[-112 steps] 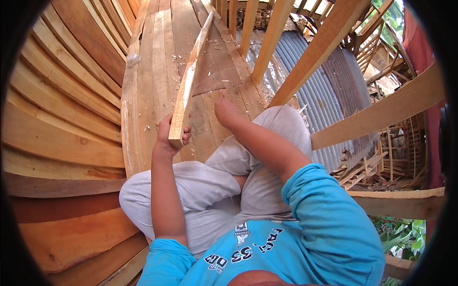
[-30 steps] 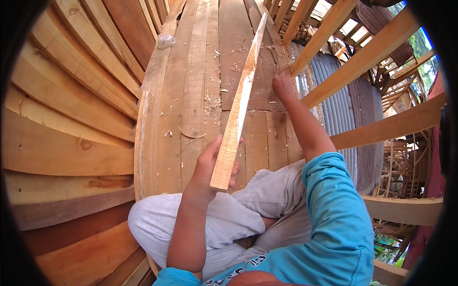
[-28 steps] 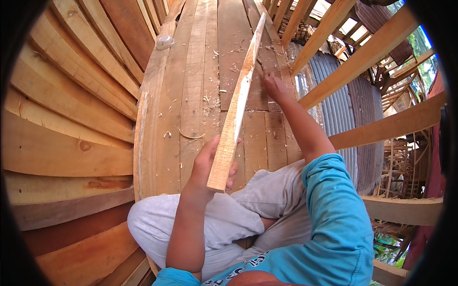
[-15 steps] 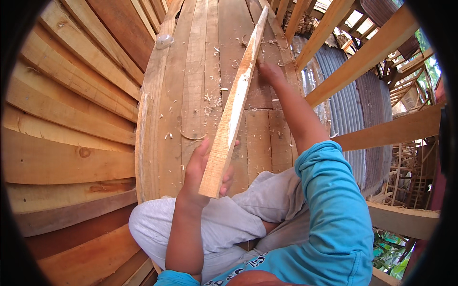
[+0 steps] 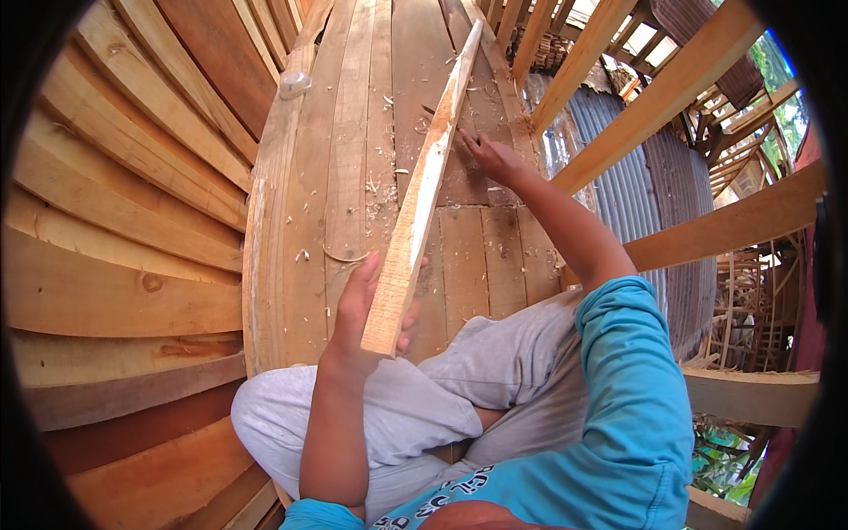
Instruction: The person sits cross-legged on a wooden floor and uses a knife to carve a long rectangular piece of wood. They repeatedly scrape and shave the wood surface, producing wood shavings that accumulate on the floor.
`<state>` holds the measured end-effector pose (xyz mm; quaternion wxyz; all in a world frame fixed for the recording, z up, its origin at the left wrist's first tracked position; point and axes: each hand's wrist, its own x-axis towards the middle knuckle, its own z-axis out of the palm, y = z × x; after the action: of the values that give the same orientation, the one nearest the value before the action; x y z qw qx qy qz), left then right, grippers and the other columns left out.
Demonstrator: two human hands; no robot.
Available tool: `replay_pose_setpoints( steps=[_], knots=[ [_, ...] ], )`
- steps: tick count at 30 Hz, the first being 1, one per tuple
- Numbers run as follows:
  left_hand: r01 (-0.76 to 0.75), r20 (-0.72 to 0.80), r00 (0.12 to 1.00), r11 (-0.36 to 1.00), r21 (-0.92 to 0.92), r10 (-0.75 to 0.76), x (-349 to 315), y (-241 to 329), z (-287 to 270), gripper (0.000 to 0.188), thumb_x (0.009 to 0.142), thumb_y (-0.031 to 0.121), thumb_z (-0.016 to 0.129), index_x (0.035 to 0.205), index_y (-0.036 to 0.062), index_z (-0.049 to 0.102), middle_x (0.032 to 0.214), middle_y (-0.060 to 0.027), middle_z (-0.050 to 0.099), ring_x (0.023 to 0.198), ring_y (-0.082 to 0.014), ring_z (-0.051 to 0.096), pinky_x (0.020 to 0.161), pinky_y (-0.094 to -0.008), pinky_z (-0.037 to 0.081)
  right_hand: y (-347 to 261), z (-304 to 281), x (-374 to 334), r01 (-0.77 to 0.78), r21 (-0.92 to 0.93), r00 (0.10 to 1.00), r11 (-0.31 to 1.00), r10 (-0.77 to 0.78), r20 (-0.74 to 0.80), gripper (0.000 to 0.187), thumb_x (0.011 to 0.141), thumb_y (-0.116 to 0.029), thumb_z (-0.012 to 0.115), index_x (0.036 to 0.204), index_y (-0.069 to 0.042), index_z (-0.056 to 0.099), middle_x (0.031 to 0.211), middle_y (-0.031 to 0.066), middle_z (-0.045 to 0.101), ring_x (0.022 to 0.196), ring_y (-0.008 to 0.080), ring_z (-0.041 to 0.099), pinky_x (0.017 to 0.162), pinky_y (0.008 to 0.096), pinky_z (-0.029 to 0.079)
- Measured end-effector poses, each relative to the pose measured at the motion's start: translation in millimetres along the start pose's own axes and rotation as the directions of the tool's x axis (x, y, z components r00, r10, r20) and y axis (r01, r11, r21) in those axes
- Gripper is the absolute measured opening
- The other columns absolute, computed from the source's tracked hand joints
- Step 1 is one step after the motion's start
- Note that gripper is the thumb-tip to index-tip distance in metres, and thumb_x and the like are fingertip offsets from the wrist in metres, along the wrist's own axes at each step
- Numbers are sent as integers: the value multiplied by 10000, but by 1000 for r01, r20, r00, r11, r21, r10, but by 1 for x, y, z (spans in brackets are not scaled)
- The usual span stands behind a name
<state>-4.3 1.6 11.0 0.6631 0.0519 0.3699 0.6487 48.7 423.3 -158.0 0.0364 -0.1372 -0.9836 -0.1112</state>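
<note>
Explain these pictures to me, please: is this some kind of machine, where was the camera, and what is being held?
There's no machine: these are a seated person's own bare hands. Every picture comes from one wide fisheye camera worn on the head, looking down, which is why straight edges bend. The left hand holds a tapered wooden stick near its thick end. The right hand is farther along, on the stick's right; whether it grips anything is unclear. Wood shavings and a clear plastic container lie on the plank floor.

Pale-tan tapering wooden stick (image 5: 405, 238), streaked white. Turquoise cloth shirt (image 5: 632, 380), dark-printed. Light-grey cloth trousers (image 5: 530, 353). Brown plank floor (image 5: 296, 212), flecked cream. Blue-grey corrugated metal sheet (image 5: 614, 163), striped.
</note>
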Motion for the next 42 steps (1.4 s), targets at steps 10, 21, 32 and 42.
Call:
replay_pose_setpoints(
  steps=[10,21,32,42],
  knots=[
    [14,4,1000,999,33,-14,-3,0,1,776,999,621,259,1427,-10,400,613,-71,489,411,-160,513,357,-262,428,72,24,-1,-648,182,761,740,641,104,619,964,-114,453,1558,-94,282,1155,263,586,828,385,688,701,467,570],
    [22,-17,1000,999,40,-22,-5,-2,-5,759,991,631,271,1390,9,444,596,-56,478,409,-156,497,380,-272,398,-6,-25,-46,-39,12,978,999,35,208,646,942,-88,478,1558,-75,287,1121,241,584,818,370,700,646,448,569],
    [40,-84,996,995,88,-33,0,-2,6,755,947,685,343,1324,53,509,594,-26,474,409,-142,472,404,-264,374,24,5,-80,-112,-348,778,931,300,552,661,937,-118,538,1469,173,276,1171,312,652,848,309,733,662,439,576],
    [75,-45,997,991,107,-70,8,-7,1,727,950,678,343,1304,71,529,590,-28,475,406,-142,471,385,-268,382,40,-4,-95,-698,147,681,701,587,438,672,904,-109,562,1489,44,268,1179,317,638,1052,417,667,808,475,560]
  ],
)
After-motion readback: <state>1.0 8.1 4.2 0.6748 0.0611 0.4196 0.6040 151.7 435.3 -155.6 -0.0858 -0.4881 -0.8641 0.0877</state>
